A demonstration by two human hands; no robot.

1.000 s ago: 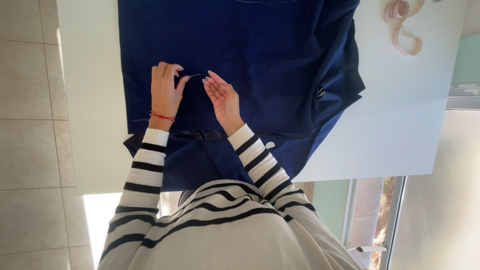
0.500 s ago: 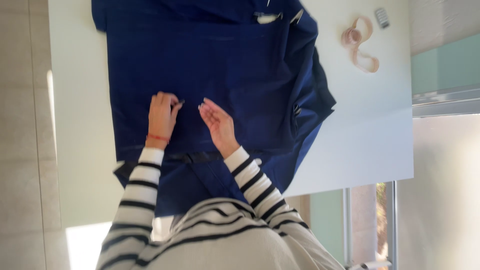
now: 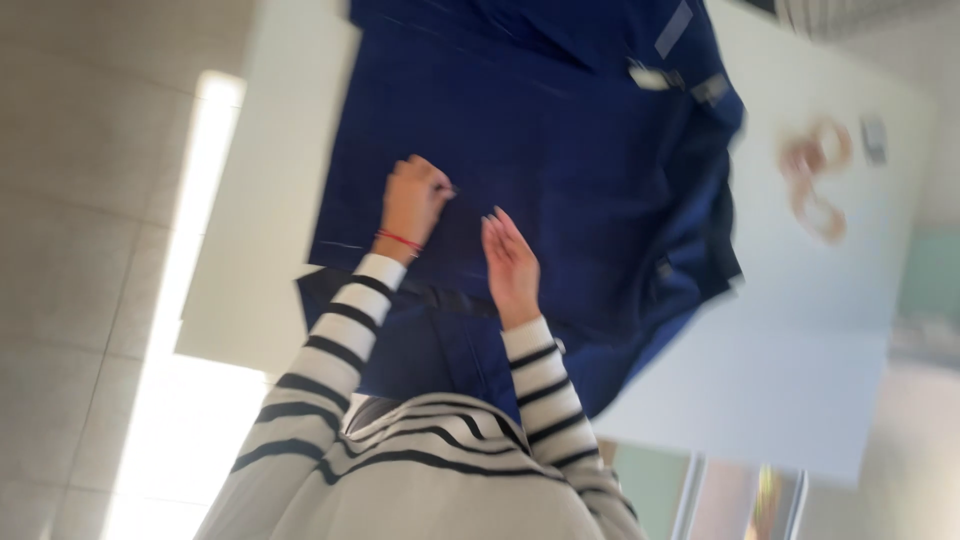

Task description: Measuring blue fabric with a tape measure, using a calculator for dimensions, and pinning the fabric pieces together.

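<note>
I see a dark blue fabric (image 3: 560, 170) spread flat over most of a white table (image 3: 780, 390), with one part hanging off the near edge toward the person's striped top. My left hand (image 3: 412, 200) rests on the cloth near its left border, fingers curled in; the grip looks clenched, perhaps pinching something small at the fingertips, but blur keeps me from telling what, if anything, it holds. A red wrist band (image 3: 399, 240) sits just below it. My right hand (image 3: 512, 268) lies just beside the left, fingers straight and together, palm toward the cloth, grip released and holding nothing.

Around them: a pale pink coiled tape (image 3: 815, 180) lies on the bare table, well apart from the hands to the right of the cloth, and a small grey object (image 3: 873, 137) sits near it. Two pale patches (image 3: 672, 30) show on the cloth near its far edge; I cannot make out what they are. A tiled floor (image 3: 90, 200) runs along the left.

The whole view is smeared. The cloth's far end is cut off at the top, and its folded right side hides its own layers.
</note>
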